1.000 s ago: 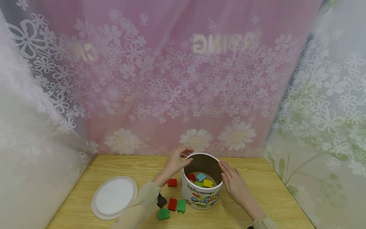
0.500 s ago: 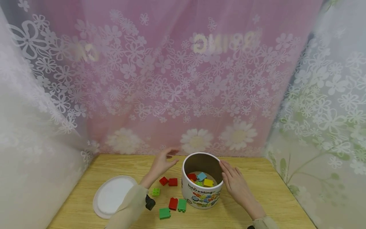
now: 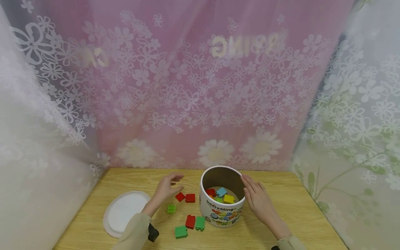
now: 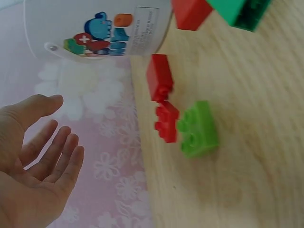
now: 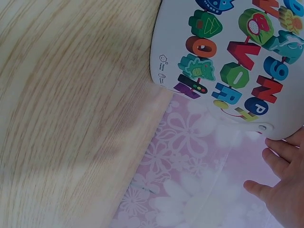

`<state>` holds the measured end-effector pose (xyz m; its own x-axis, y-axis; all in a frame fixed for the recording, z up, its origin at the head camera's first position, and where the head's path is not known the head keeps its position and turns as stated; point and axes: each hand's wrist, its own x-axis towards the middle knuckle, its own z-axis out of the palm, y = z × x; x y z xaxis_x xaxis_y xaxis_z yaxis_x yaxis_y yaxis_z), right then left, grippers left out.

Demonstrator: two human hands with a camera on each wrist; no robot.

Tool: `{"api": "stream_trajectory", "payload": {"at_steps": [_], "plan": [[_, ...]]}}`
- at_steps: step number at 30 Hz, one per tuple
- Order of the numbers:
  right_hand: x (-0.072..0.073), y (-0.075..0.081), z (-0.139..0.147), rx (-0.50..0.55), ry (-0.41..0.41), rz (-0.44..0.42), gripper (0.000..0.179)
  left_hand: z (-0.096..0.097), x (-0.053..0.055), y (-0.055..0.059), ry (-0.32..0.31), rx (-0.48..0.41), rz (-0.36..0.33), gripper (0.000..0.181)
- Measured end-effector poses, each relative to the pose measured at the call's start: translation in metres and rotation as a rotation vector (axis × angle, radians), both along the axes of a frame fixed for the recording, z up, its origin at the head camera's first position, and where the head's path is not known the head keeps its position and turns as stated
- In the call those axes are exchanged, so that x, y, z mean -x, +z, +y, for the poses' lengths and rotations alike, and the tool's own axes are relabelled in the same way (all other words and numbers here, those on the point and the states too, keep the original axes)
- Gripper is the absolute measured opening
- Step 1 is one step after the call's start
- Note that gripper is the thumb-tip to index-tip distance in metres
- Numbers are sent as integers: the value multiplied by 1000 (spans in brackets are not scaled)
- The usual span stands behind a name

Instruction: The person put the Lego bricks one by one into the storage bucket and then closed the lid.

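A white printed bucket [image 3: 221, 214] stands upright on the table. Inside it lie several bricks, among them a yellow brick [image 3: 229, 199] and a light blue brick [image 3: 221, 192]. My right hand [image 3: 260, 201] rests with straight fingers against the bucket's right rim. Left of the bucket my left hand [image 3: 165, 190] hovers with loosely bent fingers, holding nothing. Nearest to it are a small red brick [image 3: 180, 197], a red brick [image 3: 190, 198] and a lime green brick [image 4: 199, 129]. Closer to the front lie another red brick [image 3: 190, 221] and two green bricks, one a flat green brick [image 3: 181, 232].
A round white lid [image 3: 120, 211] lies on the wooden table [image 3: 268, 236] at the left, partly behind the left sleeve [image 3: 134, 231]. A pink flowered curtain [image 3: 187, 86] hangs along the table's back edge, with pale curtains at both sides.
My left hand has moved left from the bucket's rim to above the table, uncovering the small red and lime green bricks. My right hand has stayed at the rim.
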<state>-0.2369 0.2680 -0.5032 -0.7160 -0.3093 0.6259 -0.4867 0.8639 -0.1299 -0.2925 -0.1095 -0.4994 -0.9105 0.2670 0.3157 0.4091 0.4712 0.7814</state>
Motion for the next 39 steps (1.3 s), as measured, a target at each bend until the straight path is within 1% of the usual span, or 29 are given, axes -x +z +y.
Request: {"api": "stream_trajectory", "payload": {"at_steps": [6,12,15,18,21,24,27,31,35,39], "plan": [[0,1,0,-7,2,-6,50,-14,-9,-18,-24,-2,-56,38],[1,1,1,-13,0,-17,47,-26,-16,-35,-55,31,-100,36],[0,1,1,-12,2,-9,46,-32,-19,-42,-76,74,-129,37],[1,1,1,-6,5,1,48,-35,-23,-47,-100,138,-145,36],[1,0,1,-3,4,-2,46,-39,-27,-50,-125,174,-160,36],[0,0,1,-1,2,-1,45,-40,-29,-52,-138,190,-172,36],[0,0,1,-1,5,10,45,-41,-30,-55,-135,219,-145,35],[0,0,0,4,12,20,48,-41,-30,-58,-131,224,-114,33],[0,1,-1,9,12,16,49,-40,-30,-56,-132,216,-128,31],[0,0,-1,10,14,13,48,-37,-28,-50,-125,202,-162,30]]}}
